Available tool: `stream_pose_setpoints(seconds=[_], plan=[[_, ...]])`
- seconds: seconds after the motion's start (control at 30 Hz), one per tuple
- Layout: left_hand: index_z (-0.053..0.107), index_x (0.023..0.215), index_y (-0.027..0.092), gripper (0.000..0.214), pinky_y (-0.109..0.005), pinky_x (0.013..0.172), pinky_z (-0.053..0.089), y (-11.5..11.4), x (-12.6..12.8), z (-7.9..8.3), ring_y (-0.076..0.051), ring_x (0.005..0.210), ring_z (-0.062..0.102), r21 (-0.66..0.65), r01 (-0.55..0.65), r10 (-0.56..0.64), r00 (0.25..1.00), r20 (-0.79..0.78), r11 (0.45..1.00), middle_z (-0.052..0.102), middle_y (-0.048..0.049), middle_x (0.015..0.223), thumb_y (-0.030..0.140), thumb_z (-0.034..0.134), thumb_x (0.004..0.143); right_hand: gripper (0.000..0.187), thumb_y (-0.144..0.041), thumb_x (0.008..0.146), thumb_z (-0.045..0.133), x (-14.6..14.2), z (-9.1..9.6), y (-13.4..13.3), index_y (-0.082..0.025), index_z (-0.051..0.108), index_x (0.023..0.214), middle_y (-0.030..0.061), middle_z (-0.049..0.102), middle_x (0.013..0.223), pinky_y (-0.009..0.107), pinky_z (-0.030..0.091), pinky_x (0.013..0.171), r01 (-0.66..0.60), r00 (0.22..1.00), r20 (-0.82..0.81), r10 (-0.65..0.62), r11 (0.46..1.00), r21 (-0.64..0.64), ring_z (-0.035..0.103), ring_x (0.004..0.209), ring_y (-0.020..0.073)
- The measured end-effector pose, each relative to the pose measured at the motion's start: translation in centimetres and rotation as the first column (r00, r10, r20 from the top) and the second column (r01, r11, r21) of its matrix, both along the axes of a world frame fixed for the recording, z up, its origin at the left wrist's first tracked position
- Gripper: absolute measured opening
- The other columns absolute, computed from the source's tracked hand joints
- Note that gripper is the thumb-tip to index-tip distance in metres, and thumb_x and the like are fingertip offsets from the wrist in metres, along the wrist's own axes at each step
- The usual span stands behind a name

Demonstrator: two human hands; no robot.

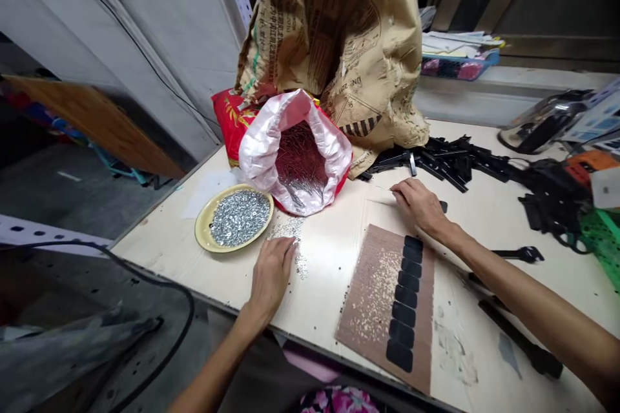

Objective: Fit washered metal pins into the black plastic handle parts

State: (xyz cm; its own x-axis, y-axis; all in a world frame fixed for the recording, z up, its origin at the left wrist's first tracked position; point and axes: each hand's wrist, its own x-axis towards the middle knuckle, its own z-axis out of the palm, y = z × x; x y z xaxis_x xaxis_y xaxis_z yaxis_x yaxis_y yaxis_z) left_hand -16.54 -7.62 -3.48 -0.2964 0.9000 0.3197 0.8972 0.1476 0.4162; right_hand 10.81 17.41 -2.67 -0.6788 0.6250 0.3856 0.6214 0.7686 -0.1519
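My left hand (271,274) rests palm down on the pale table (329,251), its fingertips on a small scatter of silvery bits (293,232) beside a yellow plate (201,232) heaped with the same bits. My right hand (419,206) is further out, fingers pinched on a thin metal pin (383,188) that points left. Just below that hand lies a brown board (372,297) with a column of black oval pieces (407,297) on it. A red and white bag (295,148) full of thin metal pins lies open between the two hands.
A big brown paper sack (339,39) stands behind the bag. Several black plastic strips (445,161) are piled at the back right, with a dark tool (542,119), an orange object (588,161) and a green crate (600,232). A black cable (159,284) loops below left.
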Motion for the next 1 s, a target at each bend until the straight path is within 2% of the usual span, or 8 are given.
stream_pose_setpoints(seconds=[0.2, 0.4, 0.67, 0.77, 0.83, 0.87, 0.9, 1.0], plan=[[0.067, 0.094, 0.014, 0.028, -0.034, 0.076, 0.045, 2.9, -0.2, -0.3, -0.023, 0.087, 0.052, -0.111, -0.058, 0.04, 0.986, -0.161, 0.992, 0.061, -0.0103, 0.087, 0.023, 0.04, 0.092, 0.019, -0.025, 0.094, 0.042, 0.8, 2.2, -4.8, -0.018, 0.058, 0.1, 0.0069, 0.06, 0.095, 0.031, 0.046, 0.078, -0.078, 0.989, -0.124, 0.075, 0.997, -0.017, 0.057, 0.089, 0.0189], [0.067, 0.091, 0.018, 0.026, -0.034, 0.075, 0.041, 4.0, -0.7, -0.1, -0.025, 0.092, 0.049, -0.23, 0.024, -0.081, 0.967, -0.241, 0.973, 0.06, -0.0102, 0.089, 0.018, 0.041, 0.089, 0.016, -0.023, 0.093, 0.044, 1.5, 2.7, -8.2, -0.018, 0.058, 0.1, 0.0055, 0.061, 0.094, 0.03, 0.048, 0.08, -0.149, 0.977, -0.163, 0.137, 0.987, -0.062, 0.059, 0.088, 0.0171], [0.061, 0.075, 0.016, 0.01, -0.033, 0.071, 0.041, 5.5, -2.2, 0.4, -0.021, 0.074, 0.054, -0.288, 0.048, -0.056, 0.998, -0.019, 0.956, 0.061, -0.0071, 0.075, 0.018, 0.052, 0.078, 0.019, -0.023, 0.093, 0.043, 2.8, 3.2, -10.6, -0.019, 0.06, 0.101, 0.0058, 0.063, 0.095, 0.03, 0.05, 0.077, -0.151, 0.974, -0.189, 0.127, 0.981, -0.12, 0.061, 0.085, 0.0167], [0.06, 0.076, 0.016, 0.011, -0.034, 0.073, 0.041, 5.2, -1.4, 0.9, -0.022, 0.077, 0.054, -0.202, 0.036, -0.031, 0.999, 0.027, 0.979, 0.062, -0.0084, 0.078, 0.022, 0.052, 0.079, 0.021, -0.022, 0.093, 0.043, 3.4, 4.0, -10.9, -0.018, 0.061, 0.101, 0.0066, 0.063, 0.095, 0.031, 0.049, 0.079, -0.112, 0.969, -0.236, 0.072, 0.98, -0.164, 0.06, 0.087, 0.0173], [0.061, 0.077, 0.017, 0.012, -0.033, 0.071, 0.041, 5.0, -0.1, 1.4, -0.021, 0.074, 0.055, -0.079, 0.004, 0.014, 0.975, 0.221, 0.997, 0.062, -0.0067, 0.077, 0.027, 0.055, 0.078, 0.021, -0.022, 0.092, 0.043, 3.4, 4.3, -11.3, -0.018, 0.062, 0.101, 0.0067, 0.062, 0.094, 0.031, 0.05, 0.078, -0.096, 0.957, -0.288, 0.032, 0.973, -0.21, 0.06, 0.086, 0.0171], [0.061, 0.077, 0.017, 0.013, -0.031, 0.068, 0.042, 4.8, 0.8, 1.8, -0.019, 0.069, 0.055, -0.045, -0.019, 0.035, 0.921, 0.389, 0.999, 0.062, -0.0049, 0.074, 0.029, 0.058, 0.076, 0.022, -0.022, 0.092, 0.044, 3.2, 4.5, -11.5, -0.018, 0.063, 0.102, 0.0066, 0.062, 0.094, 0.031, 0.05, 0.077, -0.098, 0.947, -0.32, 0.017, 0.966, -0.24, 0.06, 0.085, 0.0167], [0.061, 0.076, 0.016, 0.016, -0.029, 0.063, 0.043, 4.7, 1.8, 2.1, -0.016, 0.063, 0.054, -0.046, -0.038, 0.058, 0.813, 0.579, 0.998, 0.061, -0.0031, 0.07, 0.032, 0.062, 0.074, 0.022, -0.021, 0.092, 0.045, 2.9, 4.5, -11.9, -0.018, 0.063, 0.104, 0.0063, 0.062, 0.093, 0.031, 0.05, 0.076, -0.108, 0.937, -0.351, 0.006, 0.956, -0.272, 0.06, 0.084, 0.0162], [0.062, 0.078, 0.013, 0.027, -0.024, 0.059, 0.046, 4.5, 5.2, 3.3, -0.01, 0.058, 0.054, -0.08, -0.009, 0.08, 0.269, 0.96, 0.997, 0.062, -0.0017, 0.072, 0.032, 0.074, 0.063, 0.027, -0.019, 0.092, 0.045, 1.2, 4.7, -13.4, -0.019, 0.062, 0.113, 0.005, 0.061, 0.093, 0.028, 0.049, 0.072, -0.179, 0.915, -0.402, 0.033, 0.926, -0.333, 0.058, 0.081, 0.0143]])
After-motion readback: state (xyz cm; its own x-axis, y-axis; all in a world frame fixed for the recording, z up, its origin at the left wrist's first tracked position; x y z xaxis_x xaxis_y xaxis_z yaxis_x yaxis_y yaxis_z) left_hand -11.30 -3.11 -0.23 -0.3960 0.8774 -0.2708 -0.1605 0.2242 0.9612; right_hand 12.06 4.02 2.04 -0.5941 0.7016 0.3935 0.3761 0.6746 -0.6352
